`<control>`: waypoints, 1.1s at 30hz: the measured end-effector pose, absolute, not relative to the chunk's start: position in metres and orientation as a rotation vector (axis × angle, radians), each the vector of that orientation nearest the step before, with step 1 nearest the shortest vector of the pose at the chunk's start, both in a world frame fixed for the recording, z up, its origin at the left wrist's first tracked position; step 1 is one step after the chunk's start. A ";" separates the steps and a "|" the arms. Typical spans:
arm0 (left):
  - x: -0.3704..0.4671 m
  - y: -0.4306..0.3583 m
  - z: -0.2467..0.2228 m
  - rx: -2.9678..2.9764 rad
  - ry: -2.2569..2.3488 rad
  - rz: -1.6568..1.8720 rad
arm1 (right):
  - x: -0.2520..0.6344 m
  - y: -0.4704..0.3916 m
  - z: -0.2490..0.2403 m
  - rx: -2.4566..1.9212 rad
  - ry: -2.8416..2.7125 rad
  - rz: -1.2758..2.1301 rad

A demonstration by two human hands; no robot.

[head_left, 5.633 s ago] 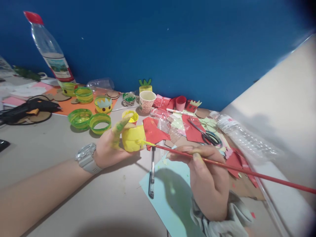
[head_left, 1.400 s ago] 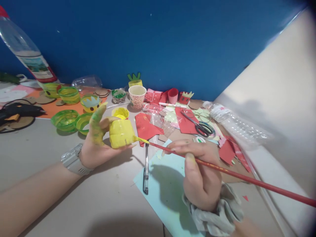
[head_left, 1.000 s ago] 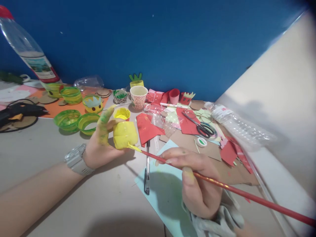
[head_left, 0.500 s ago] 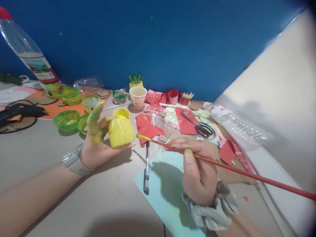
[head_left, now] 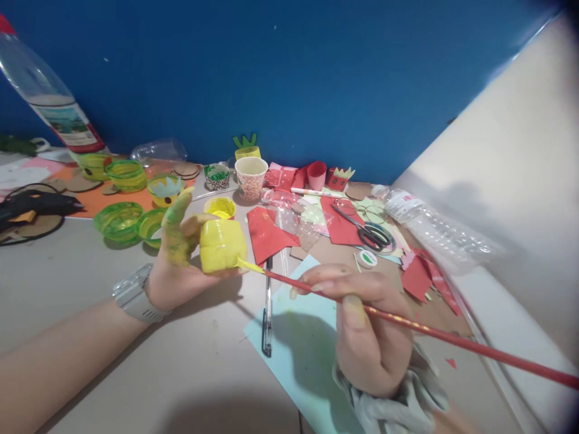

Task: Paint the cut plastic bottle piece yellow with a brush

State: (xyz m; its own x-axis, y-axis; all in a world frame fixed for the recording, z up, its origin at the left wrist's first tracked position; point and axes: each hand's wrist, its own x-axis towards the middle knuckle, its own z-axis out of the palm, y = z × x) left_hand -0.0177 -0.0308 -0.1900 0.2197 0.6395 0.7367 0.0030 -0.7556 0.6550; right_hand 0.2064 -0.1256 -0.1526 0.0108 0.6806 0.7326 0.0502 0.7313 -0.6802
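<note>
My left hand [head_left: 178, 256], its thumb smeared with green and yellow paint, holds up a small yellow-painted cup-like piece [head_left: 222, 244]. The fingers support it from behind and below. In my right hand [head_left: 371, 328] is a long red paintbrush [head_left: 312, 286], pinched between thumb and fingers. Its yellow-coated bristles touch the lower right edge of the painted piece. Just behind the piece sits a small cup of yellow paint [head_left: 221, 208]. A pen [head_left: 268, 319] lies between the hands, partly on a light blue sheet [head_left: 296, 343].
Green-painted bowls [head_left: 118, 222] stand to the left, near a glue gun [head_left: 31, 205] and a tilted large bottle [head_left: 67, 114]. A paper cup [head_left: 251, 176] stands at the back. Scissors [head_left: 362, 229], red paper [head_left: 269, 232] and a clear plastic bottle [head_left: 434, 226] lie to the right.
The brush tip has moved down and left, from just beside the yellow piece onto its lower right edge. My right hand has shifted slightly downward, uncovering a small white lid.
</note>
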 end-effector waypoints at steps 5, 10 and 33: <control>-0.017 -0.030 -0.177 1.850 0.587 1.525 | 0.207 -0.122 -0.155 -0.755 -1.303 0.744; -0.021 -0.032 -0.174 1.662 0.718 1.435 | 0.209 -0.120 -0.158 -0.862 -1.259 0.824; -0.010 -0.034 -0.164 0.998 0.621 1.085 | 0.207 -0.127 -0.157 -0.804 -1.338 0.866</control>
